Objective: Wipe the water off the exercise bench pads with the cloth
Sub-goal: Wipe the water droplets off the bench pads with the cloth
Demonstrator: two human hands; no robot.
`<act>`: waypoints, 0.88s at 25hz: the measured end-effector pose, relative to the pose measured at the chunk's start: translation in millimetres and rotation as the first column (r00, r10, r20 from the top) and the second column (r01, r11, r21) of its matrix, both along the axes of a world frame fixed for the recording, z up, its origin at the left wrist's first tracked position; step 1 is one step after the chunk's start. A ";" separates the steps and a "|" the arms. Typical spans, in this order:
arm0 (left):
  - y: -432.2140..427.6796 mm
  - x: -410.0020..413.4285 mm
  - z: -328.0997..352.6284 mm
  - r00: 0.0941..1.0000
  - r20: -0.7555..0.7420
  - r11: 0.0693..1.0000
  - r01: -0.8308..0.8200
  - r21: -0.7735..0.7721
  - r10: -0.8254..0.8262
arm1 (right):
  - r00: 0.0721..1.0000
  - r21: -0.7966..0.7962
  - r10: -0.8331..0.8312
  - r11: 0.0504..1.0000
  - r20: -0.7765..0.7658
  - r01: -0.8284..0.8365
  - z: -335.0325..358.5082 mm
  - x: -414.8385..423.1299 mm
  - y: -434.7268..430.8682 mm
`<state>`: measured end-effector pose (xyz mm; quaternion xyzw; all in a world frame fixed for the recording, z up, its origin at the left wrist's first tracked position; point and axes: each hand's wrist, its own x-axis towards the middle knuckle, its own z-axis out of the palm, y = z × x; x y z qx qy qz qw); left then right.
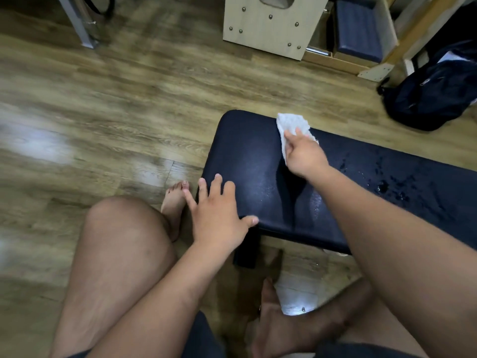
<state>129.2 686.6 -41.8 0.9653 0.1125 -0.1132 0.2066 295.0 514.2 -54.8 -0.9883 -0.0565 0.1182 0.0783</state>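
Observation:
A dark navy bench pad (247,151) runs from the centre to the right edge of the head view. My right hand (305,153) holds a white cloth (291,125) against the pad's far edge, fingers curled over it. My left hand (219,210) rests flat on the pad's near left corner with fingers spread. Water drops (387,186) lie on the pad to the right of my right arm. A faint damp sheen shows on the pad between my hands.
Wooden floor surrounds the bench. A pale wooden box (271,24) with metal studs stands at the back. A dark backpack (433,89) lies at the far right. My bare knee (124,244) and feet are below the bench's near edge.

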 end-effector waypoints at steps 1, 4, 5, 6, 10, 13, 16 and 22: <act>6.7 1.0 3.8 0.997 0.025 0.993 -0.075 -0.096 0.078 | 1.000 0.034 0.000 0.999 0.026 0.000 -4.0 -16.6 3.6; 20.2 7.5 9.3 0.972 0.155 0.970 -0.145 -0.194 0.177 | 0.981 0.147 0.092 0.982 0.169 -0.117 -16.7 -122.1 8.1; 18.4 7.7 10.9 0.978 0.174 0.986 -0.092 -0.138 0.115 | 0.974 0.154 0.134 0.974 0.183 -0.163 -18.1 -158.8 5.4; 13.3 7.6 12.1 0.985 0.169 0.998 -0.011 -0.067 0.023 | 0.970 0.149 0.168 0.969 0.175 -0.195 -19.3 -185.9 2.0; -21.1 -4.7 3.3 0.973 0.023 0.971 0.226 0.083 -0.229 | 0.970 0.078 0.207 0.973 0.126 -0.218 -23.4 -168.6 -13.4; -20.1 -9.0 -6.7 0.968 -0.057 0.956 0.251 0.152 -0.245 | 0.983 -0.043 0.149 0.988 0.110 -0.145 -24.7 -77.3 -12.6; -18.6 -8.4 -5.7 0.967 -0.077 0.958 0.251 0.138 -0.242 | 1.000 -0.039 0.010 0.999 0.018 -0.009 -11.2 -20.5 0.1; -16.1 -1.9 3.8 0.987 0.120 0.994 0.107 0.035 -0.111 | 0.964 0.101 0.248 0.961 0.097 -0.258 -15.5 -165.7 14.1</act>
